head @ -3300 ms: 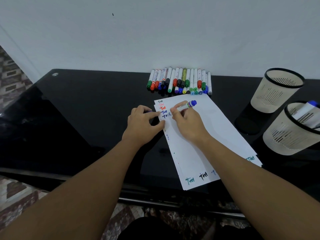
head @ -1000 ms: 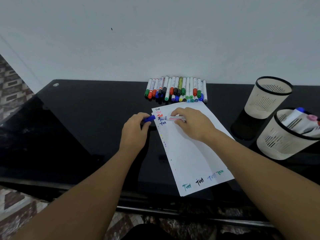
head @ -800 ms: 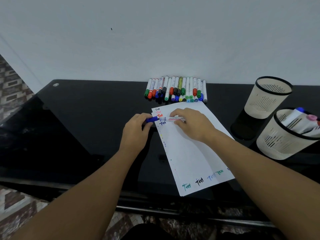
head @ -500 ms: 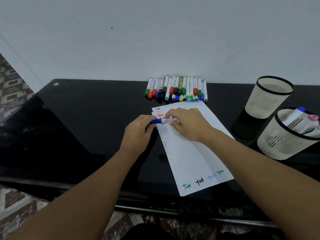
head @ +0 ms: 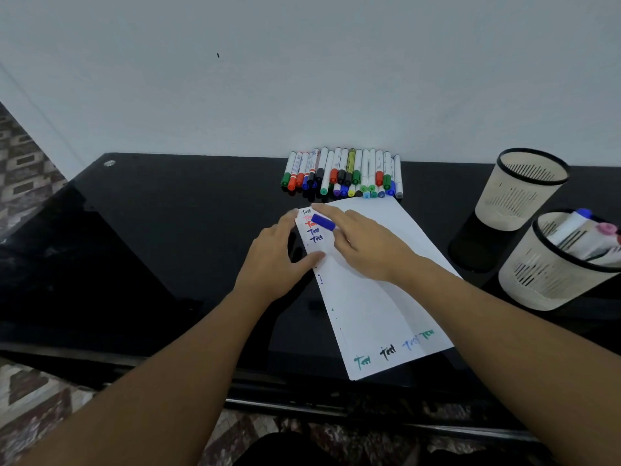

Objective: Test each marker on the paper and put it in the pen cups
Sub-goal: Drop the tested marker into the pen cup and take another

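Blue-capped marker now in right hand

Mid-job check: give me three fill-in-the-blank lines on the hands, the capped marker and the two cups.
1. The right hand holds a marker with a ___ cap.
2. The left hand rests on the ___ edge of the paper.
3. The pen cup nearer the wall looks ___, the nearer pen cup holds markers.

Missing: blue; left; empty
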